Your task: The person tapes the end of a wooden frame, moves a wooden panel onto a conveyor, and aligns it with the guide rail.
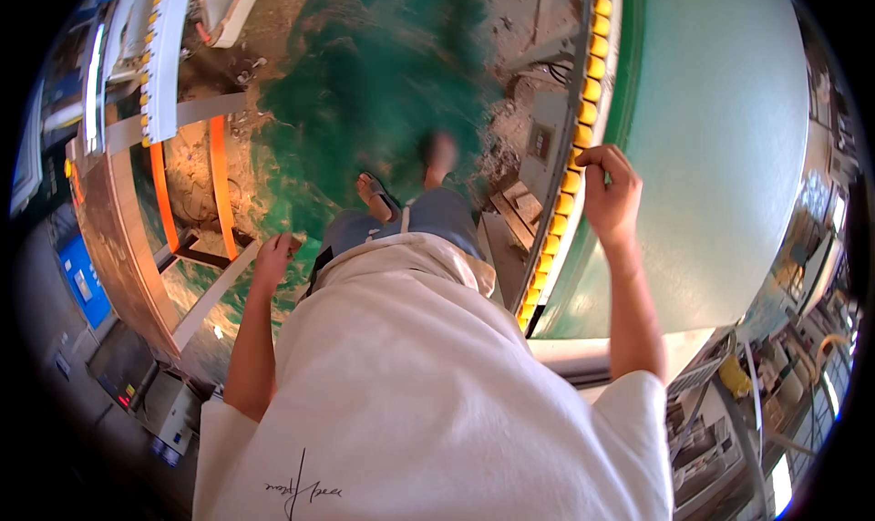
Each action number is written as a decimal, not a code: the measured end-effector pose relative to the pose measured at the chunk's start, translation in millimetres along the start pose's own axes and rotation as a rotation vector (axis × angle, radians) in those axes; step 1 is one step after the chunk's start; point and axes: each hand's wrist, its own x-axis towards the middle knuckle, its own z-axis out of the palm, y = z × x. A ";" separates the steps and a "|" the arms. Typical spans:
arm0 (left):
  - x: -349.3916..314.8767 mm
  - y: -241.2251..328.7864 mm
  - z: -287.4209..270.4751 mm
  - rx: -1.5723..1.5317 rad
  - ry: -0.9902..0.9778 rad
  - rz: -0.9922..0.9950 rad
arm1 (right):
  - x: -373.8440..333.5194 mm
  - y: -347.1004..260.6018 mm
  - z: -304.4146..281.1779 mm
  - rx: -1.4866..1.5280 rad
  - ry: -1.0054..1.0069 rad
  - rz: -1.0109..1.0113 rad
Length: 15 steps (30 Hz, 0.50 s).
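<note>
My right hand (pixel 612 188) is held at the edge of a long green-topped machine bed (pixel 702 175). Its fingers are curled, with the fingertips overlapping a row of yellow rollers (pixel 571 182); whether they touch is unclear. Anything inside that hand is hidden. My left hand (pixel 276 255) hangs low at my left side, its fingers loosely curled and no object visible in them. Closest to it is a pale bar (pixel 217 298) of a frame on the left.
Orange straps (pixel 221 185) cross the frame beside a wooden panel (pixel 128 238). More rollers line a white rail (pixel 164 65) at the upper left. Wood offcuts (pixel 518 209) lie below the machine's edge. The green floor (pixel 374 74) has dusty, littered margins; one foot is blurred.
</note>
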 end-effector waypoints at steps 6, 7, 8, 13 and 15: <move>24.4 44.5 -0.1 0.223 -0.022 -0.086 | -4.0 -20.6 158.1 -0.180 -0.257 -0.041; 32.5 35.0 0.6 0.245 -0.025 -0.058 | 0.8 -0.5 192.0 -0.238 -0.317 -0.106; 35.0 29.3 -1.6 0.235 -0.056 -0.047 | 12.1 23.8 222.5 -0.299 -0.378 -0.162; 42.9 -9.9 -23.4 0.189 -0.127 -0.002 | 143.8 114.6 247.2 -1.074 -0.680 0.042; 52.2 -54.7 -40.0 0.128 -0.124 -0.032 | 181.1 170.5 236.8 -1.242 -0.442 -0.074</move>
